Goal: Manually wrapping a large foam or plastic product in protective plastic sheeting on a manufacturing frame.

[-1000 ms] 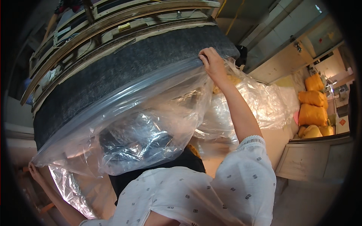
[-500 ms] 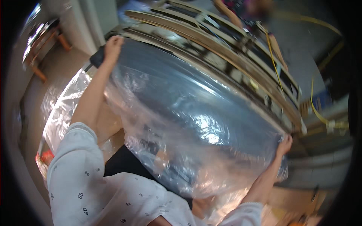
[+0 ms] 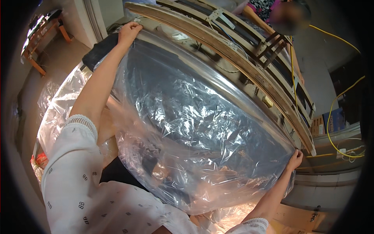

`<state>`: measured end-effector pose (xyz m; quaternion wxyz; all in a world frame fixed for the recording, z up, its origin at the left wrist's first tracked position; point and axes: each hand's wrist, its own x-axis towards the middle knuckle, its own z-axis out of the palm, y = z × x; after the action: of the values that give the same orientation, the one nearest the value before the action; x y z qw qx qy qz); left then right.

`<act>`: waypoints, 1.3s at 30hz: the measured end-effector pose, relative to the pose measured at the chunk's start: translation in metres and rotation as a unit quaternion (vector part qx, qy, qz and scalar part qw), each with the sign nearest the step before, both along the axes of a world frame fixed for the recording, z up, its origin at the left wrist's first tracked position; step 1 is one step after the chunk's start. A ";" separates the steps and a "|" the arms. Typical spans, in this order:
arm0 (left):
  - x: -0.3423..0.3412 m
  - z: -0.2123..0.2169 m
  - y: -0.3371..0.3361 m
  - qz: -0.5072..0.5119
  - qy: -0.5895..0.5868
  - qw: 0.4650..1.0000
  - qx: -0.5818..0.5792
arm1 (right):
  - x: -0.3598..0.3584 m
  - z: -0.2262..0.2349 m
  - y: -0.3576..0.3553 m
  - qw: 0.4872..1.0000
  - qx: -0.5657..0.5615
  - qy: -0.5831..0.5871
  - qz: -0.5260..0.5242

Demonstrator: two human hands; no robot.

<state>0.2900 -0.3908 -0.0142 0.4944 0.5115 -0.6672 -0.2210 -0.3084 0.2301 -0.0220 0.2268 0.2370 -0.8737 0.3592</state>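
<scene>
A large clear plastic sheet (image 3: 194, 121) stretches wide between my two hands, crinkled and shiny in its middle. At the far left, my left hand (image 3: 129, 33) is closed on its upper corner. My right hand (image 3: 296, 159) pinches the opposite corner at the right. Dark fabric (image 3: 152, 74) shows through the plastic, and a black piece of it (image 3: 100, 50) sticks out beside my left forearm. The sheet's lower part hangs toward my lap; whether it is a bag or a single layer I cannot tell.
Just beyond the sheet runs a long wooden frame (image 3: 218, 35) with slats. Across it is another person (image 3: 259, 11), arm over the frame. A yellow cable (image 3: 335, 113) hangs at the right. More clear plastic (image 3: 58, 105) lies at the left, near an orange-legged stand (image 3: 37, 64).
My left hand has moved up and slightly right with its corner, and my right hand slightly lower. The plastic's far edge has lifted off the dark fabric, and its middle looks more crinkled.
</scene>
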 end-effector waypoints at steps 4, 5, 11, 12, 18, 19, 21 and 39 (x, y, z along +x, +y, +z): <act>0.003 -0.005 -0.012 0.039 -0.007 0.999 -0.006 | -0.005 -0.005 -0.002 0.996 -0.009 0.062 -0.065; 0.003 -0.005 -0.009 0.053 -0.024 0.998 -0.003 | -0.005 -0.005 -0.002 0.996 -0.008 0.062 -0.061; 0.012 -0.018 -0.025 0.071 0.169 0.983 0.026 | -0.011 0.005 0.011 0.996 -0.054 -0.024 -0.068; 0.012 -0.015 -0.020 0.050 0.253 0.964 0.063 | -0.001 0.005 0.005 0.995 -0.076 -0.022 -0.064; 0.034 -0.016 -0.038 0.144 0.147 0.978 -0.015 | 0.016 0.019 -0.013 0.995 -0.092 -0.039 -0.028; 0.034 -0.018 -0.041 0.155 0.123 0.980 -0.020 | 0.014 0.019 -0.013 0.993 -0.098 -0.047 -0.038; 0.028 -0.022 -0.040 0.167 -0.016 0.986 0.000 | 0.004 0.014 -0.004 0.990 -0.104 -0.082 -0.055; 0.113 0.040 0.102 -0.157 0.319 0.934 0.046 | 0.108 0.021 0.043 0.985 0.081 -0.091 0.118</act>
<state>0.4032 -0.2888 0.0253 0.6160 0.3255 -0.5354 -0.4775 -0.2007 0.2734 -0.0011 0.0822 0.3227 -0.8826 0.3317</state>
